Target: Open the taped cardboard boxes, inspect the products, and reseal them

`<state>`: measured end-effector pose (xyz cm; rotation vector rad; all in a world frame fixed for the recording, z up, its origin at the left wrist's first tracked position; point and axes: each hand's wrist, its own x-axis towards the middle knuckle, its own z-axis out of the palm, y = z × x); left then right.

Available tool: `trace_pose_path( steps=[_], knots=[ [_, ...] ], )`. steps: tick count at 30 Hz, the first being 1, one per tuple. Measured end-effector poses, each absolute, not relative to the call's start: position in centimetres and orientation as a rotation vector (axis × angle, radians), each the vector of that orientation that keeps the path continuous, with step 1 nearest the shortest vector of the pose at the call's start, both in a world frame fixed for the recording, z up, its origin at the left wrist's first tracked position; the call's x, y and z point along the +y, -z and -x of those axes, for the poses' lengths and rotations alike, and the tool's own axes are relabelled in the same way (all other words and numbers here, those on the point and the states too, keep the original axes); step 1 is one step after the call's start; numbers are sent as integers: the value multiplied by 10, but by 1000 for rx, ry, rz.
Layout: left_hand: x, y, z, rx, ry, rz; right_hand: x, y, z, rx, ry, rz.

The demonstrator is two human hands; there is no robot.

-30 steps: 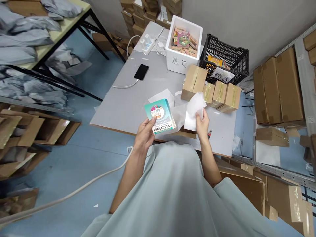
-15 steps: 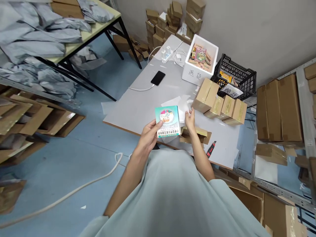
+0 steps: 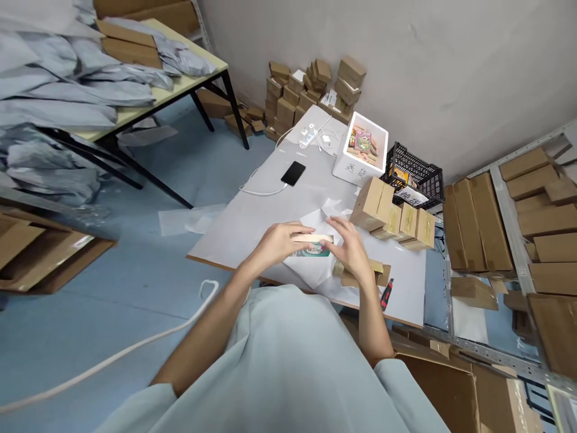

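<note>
Between my two hands is a small thick book (image 3: 312,248) with a teal cover, tipped so that its pale page edge faces up. My left hand (image 3: 285,242) grips its left end, fingers behind and thumb in front. At its right end my right hand (image 3: 349,246) is closed on the book, with the thumb at the corner. White paper (image 3: 311,272) lies on the table under the book. An opened cardboard box (image 3: 382,273) is by my right wrist, partly hidden by it. A red and black box cutter (image 3: 386,294) lies just right of that.
Taped cardboard boxes (image 3: 372,204) stand in a row at the right, before a white foam box (image 3: 360,165) of small books and a black crate (image 3: 417,180). A phone (image 3: 293,173) on a cable lies farther back. Grey parcels cover another table (image 3: 175,84) at left.
The book has tipped from cover-up to edge-up. My right hand has come from the white paper onto the book's right end. The paper now lies beneath the book, and the view has shifted.
</note>
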<state>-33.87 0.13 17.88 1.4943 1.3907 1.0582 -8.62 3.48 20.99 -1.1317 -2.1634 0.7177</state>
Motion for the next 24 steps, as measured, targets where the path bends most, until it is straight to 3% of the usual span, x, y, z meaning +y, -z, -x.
trace_pose_path(
  steps=[3, 8, 14, 20, 24],
  knots=[
    [14, -192, 353, 1291, -939, -1750, 23, -219, 99, -2258, -810, 1219],
    [28, -206, 363, 1141, -1024, -1848, 10, -215, 114, -2127, -755, 1294],
    [37, -207, 377, 1279, -1479, -1594, -3, -192, 130, -1315, -1023, 1342],
    [35, -185, 356, 1224, -1226, -1367, -10, -181, 140, -940, -955, 1308],
    [25, -192, 335, 1165, -1259, -1346, -18, -189, 138, -923, -919, 1268]
  ],
)
